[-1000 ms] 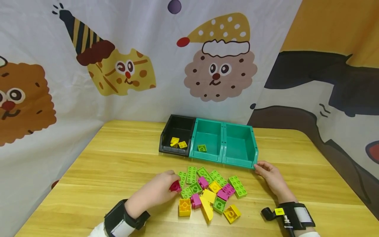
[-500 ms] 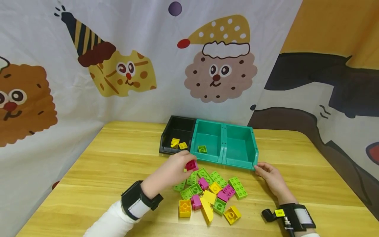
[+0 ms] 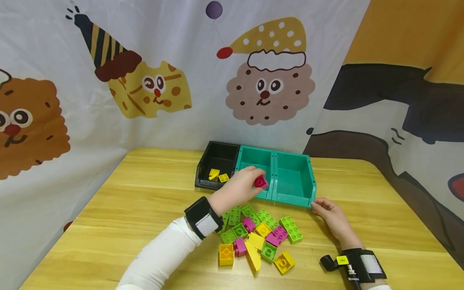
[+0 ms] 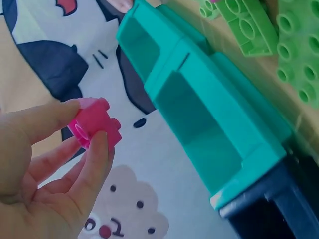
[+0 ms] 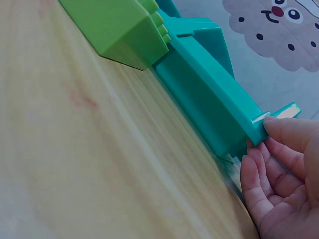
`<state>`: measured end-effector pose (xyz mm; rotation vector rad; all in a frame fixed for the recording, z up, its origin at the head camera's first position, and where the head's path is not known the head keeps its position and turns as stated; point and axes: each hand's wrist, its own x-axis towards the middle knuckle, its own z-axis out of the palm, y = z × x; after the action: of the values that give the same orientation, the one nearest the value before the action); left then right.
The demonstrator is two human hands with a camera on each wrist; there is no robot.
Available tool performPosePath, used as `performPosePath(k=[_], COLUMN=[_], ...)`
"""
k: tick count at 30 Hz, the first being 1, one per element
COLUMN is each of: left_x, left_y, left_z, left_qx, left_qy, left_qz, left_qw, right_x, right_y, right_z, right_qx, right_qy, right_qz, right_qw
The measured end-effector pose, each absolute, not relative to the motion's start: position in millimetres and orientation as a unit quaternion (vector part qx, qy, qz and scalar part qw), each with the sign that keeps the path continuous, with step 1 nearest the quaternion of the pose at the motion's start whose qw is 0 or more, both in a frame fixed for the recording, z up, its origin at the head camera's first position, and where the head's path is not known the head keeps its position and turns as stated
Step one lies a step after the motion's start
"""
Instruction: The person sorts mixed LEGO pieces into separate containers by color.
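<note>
The left hand (image 3: 237,188) pinches a pink brick (image 3: 260,182) between thumb and fingertips, held over the middle teal bin (image 3: 253,155). The right hand (image 3: 331,219) curls its fingers on the right bin's (image 3: 294,161) front corner. Loose bricks (image 3: 261,237) lie on the bench (image 3: 145,201).

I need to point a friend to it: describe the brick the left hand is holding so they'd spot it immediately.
Find the row of three bins at the table's far side. Over the middle teal bin, the left hand pinches a small magenta brick. It is the only brick in the air; the rest lie piled on the table or inside bins.
</note>
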<state>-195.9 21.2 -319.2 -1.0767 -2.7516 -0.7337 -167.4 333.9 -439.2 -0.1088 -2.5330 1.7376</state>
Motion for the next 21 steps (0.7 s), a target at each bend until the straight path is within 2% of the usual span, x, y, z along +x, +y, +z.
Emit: performPosePath(k=[11,21], left_x=[-208,-216], left_y=[78,118], left_z=[-331,-338], left_qx=[-0.404,-0.373], left_qy=[-0.898,-0.920], left_qz=[-0.168,-0.114], left_qw=[0.049,0.030], right_x=[-167,-168], right_y=[334,332], right_z=[-438,-439], right_qx=[-0.039,-0.035], right_qy=[-0.830,-0.825], right_qz=[0.556,0.564], right_qw=[0.027,0.030])
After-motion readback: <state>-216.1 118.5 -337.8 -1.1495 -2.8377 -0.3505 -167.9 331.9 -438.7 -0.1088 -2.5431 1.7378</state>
